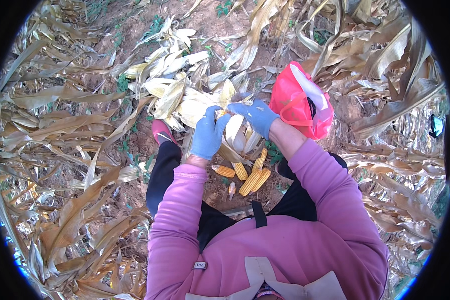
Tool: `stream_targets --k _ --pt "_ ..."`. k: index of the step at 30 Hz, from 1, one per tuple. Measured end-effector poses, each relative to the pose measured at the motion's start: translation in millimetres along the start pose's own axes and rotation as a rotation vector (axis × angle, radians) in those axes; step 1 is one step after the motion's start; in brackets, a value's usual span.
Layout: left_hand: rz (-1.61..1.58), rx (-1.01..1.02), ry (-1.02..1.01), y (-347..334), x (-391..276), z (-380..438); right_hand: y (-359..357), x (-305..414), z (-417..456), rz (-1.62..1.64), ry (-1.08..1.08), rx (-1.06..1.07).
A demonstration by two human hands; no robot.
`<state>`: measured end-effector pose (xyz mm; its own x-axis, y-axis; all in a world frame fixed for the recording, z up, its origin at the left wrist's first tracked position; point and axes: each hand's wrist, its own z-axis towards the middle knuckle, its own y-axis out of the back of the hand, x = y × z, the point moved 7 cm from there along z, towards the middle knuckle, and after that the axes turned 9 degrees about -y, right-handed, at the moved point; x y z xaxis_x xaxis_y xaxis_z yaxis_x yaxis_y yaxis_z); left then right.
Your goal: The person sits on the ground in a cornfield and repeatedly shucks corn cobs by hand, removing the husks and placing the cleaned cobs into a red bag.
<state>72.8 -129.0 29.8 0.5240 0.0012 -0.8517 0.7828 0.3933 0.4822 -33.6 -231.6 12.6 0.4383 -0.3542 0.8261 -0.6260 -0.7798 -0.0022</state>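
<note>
Both hands wear blue-grey gloves and meet over a heap of pale corn husks. My left hand has its thumb and forefinger pinched at a small orange-yellow piece of a corn ear, mostly hidden by the fingers. My right hand closes on the other side of that ear, with husk around its fingertips. Directly below the hands, several husked yellow corn cobs lie on the soil, one shorter cob apart to the left. A small, partly bare ear lies nearest my body.
A pink-red bag with a white inside stands just right of my right hand. Dry corn stalks and leaves crowd both sides. My pink shoe rests left of the husk heap. Green weeds grow in the reddish soil.
</note>
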Motion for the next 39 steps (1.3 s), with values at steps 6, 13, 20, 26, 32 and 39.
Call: stream_targets --k 6,13,20,26,32,39 --pt "-0.234 -0.137 -0.083 -1.7 4.6 -1.6 7.1 -14.0 12.0 -0.16 0.249 -0.144" --pt "-0.429 -0.03 0.118 -8.6 23.5 0.2 -2.0 -10.3 11.3 0.667 -0.007 0.016" --pt "-0.616 -0.129 0.058 -13.1 1.9 3.6 -11.1 -6.1 1.2 0.94 -0.073 0.034" --pt "-0.745 -0.355 0.014 -15.4 6.0 3.9 -21.5 -4.9 7.0 1.004 -0.11 0.08" --pt "-1.301 -0.587 0.266 -18.2 40.6 4.8 -40.2 14.3 -5.1 1.04 -0.068 0.306" --pt "-1.486 -0.691 0.476 1.8 61.6 6.8 -87.2 1.5 -48.0 0.926 -0.304 0.535"
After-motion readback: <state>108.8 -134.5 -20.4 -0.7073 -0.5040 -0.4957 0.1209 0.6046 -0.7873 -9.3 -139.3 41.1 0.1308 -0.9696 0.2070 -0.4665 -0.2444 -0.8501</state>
